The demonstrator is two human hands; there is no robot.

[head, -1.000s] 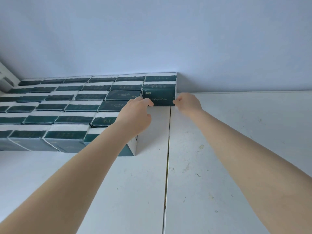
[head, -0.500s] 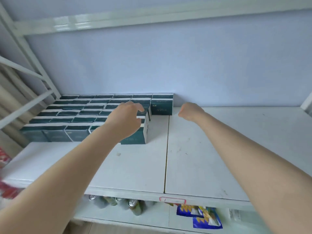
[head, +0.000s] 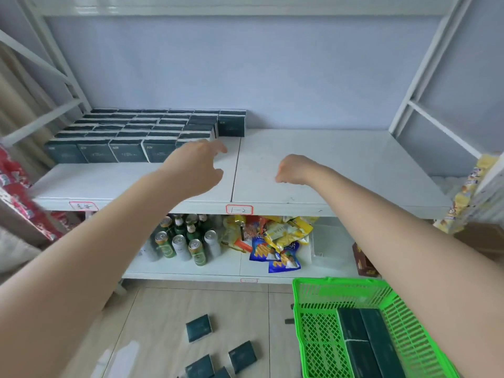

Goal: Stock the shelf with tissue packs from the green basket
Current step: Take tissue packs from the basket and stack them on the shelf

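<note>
Here, the white shelf is spanning the view, with tissue packs sitting in rows at ten o'clock. The green basket is sitting at five o'clock (more packs lying inside). Over the shelf, the left hand is hovering with fingers loosely spread and the right hand with fingers curled, each gripping nothing.

Both my arms stretched forward, bare. My left hand palm down, fingers loosely spread (nothing in it). My right hand wrist bent, fingers curled under, empty
</note>
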